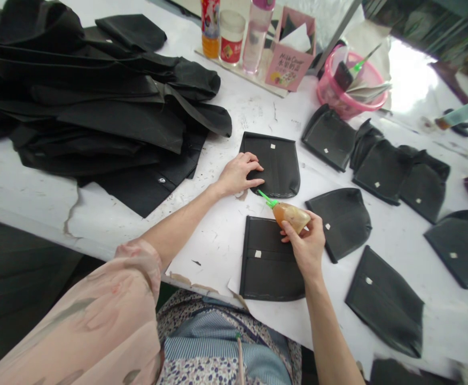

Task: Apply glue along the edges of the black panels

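My right hand grips a squeeze bottle of amber liquid, tilted with its green nozzle pointing up and to the left. The nozzle tip is at the lower edge of a black pocket-shaped piece; whether they touch I cannot tell. On the left side of that piece my left hand rests, fingers spread and holding nothing. A second black piece lies nearer to me, partly under the bottle and my right hand. Both pieces carry a small white square.
A big heap of black material covers the table's left part. Several similar black pieces are spread to the right. At the back stand bottles, a jar, a pink carton and a pink basket holding a brush.
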A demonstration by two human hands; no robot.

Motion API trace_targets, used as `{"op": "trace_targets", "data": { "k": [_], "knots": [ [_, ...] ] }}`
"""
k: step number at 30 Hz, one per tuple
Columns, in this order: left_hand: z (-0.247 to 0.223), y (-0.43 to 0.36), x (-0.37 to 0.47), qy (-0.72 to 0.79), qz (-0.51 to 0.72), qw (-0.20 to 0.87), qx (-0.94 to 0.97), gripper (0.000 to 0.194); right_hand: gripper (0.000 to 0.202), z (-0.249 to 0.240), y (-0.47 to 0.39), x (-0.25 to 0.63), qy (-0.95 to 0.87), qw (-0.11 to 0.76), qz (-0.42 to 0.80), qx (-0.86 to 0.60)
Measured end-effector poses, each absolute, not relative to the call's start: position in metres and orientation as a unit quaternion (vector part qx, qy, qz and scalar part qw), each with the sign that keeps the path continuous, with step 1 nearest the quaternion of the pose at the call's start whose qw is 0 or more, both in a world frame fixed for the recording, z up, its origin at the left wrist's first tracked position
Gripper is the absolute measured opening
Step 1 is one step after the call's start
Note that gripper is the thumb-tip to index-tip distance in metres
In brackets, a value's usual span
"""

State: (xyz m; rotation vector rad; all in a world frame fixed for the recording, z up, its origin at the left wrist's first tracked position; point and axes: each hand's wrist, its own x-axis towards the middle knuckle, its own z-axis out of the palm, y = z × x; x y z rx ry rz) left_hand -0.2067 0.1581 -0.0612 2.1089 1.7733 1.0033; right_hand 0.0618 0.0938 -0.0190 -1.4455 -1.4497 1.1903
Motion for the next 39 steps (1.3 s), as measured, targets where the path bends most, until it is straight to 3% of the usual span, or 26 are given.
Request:
{"op": "trace_targets", "data": {
  "k": [39],
  "knots": [
    [-0.0612, 0.1582, -0.2066, 0.602, 0.340, 0.116, 0.713, 0.030, 0.070, -0.0176, 0.0929, 0.0641, -0.566, 0.374, 0.469, -0.566]
  ]
}}
